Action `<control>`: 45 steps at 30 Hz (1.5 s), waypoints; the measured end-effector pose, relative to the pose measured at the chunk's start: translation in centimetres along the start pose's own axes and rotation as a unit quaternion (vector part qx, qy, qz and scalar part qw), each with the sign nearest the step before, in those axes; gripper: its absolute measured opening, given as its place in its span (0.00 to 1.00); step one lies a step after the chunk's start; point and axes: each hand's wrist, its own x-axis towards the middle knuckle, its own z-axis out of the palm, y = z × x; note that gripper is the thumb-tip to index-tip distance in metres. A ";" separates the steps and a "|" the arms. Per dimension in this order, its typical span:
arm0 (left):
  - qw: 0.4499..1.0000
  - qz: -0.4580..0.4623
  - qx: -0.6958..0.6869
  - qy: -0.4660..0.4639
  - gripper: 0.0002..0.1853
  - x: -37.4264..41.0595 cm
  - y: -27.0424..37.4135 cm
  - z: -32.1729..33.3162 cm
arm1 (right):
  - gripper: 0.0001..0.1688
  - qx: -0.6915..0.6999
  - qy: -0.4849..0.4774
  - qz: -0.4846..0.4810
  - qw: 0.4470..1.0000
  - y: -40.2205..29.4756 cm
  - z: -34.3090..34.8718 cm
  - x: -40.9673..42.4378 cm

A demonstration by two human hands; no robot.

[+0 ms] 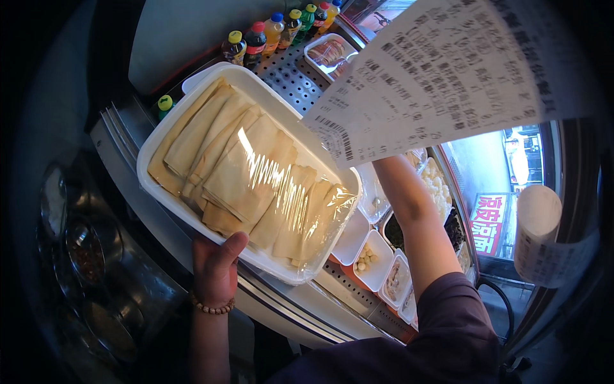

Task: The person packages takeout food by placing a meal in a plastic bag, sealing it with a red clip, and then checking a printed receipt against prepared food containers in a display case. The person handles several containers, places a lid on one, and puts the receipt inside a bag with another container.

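A white plastic tray [320,129] sits tilted across the front of a refrigerated display case. Folded, pale yellow tofu-skin-like sheets [235,158] overlap inside it, under shiny clear plastic film [307,230]. My left hand [221,264] grips the tray's near edge, thumb up by the rim and fingers hidden beneath. A beaded bracelet [214,307] circles that wrist. My right forearm [415,211] reaches into the case past the tray's right end. A hanging printed paper slip [422,86] covers my right hand, so what it touches is hidden.
Several capped drink bottles [276,31] line the case's back left. A packaged meat tray [328,50] rests on the perforated metal shelf [290,79]. Small white tubs, one with pale balls [367,259], stand by my right arm. Metal pots [86,249] are lower left; another curled slip [539,211] hangs right.
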 end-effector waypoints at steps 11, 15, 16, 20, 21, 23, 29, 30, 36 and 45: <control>0.998 -0.053 -0.017 -0.030 0.28 4.2 -2.2 5.6 | 0.38 0.863 -0.107 0.179 0.461 -10.1 -11.8 -25.4; 0.992 -0.098 -0.017 -0.077 0.39 8.8 -5.1 8.1 | 0.35 0.864 -0.001 0.176 0.472 -7.8 -9.6 -22.3; 0.990 -0.113 0.020 -0.078 0.46 9.6 -5.0 9.0 | 0.35 0.860 0.003 0.183 0.476 -6.3 -8.8 -21.0; 0.969 -0.018 0.239 -0.053 0.54 10.8 -7.0 8.5 | 0.33 0.785 0.045 0.157 0.598 -1.5 -6.0 -14.0; 0.963 0.013 0.265 -0.049 0.49 9.6 -7.5 8.3 | 0.34 0.771 0.042 0.146 0.618 -1.0 -5.5 -12.5; 0.936 0.056 0.344 -0.057 0.40 8.3 -7.8 6.7 | 0.36 0.756 0.041 0.134 0.639 -1.5 -4.3 -10.0; 0.930 0.069 0.359 -0.034 0.24 7.2 -7.7 4.9 | 0.42 0.733 0.061 0.173 0.655 -1.8 3.1 -3.7; 0.933 0.068 0.352 -0.039 0.24 7.2 -7.6 5.4 | 0.42 0.715 0.063 0.170 0.676 -0.7 3.6 -2.9; 0.933 0.064 0.352 -0.020 0.23 7.1 -7.1 4.4 | 0.33 0.697 -0.004 0.191 0.692 -2.9 5.8 -1.9; 0.942 0.066 0.320 -0.071 0.23 7.4 -8.3 7.0 | 0.18 0.453 0.022 0.164 0.876 10.4 3.7 -0.8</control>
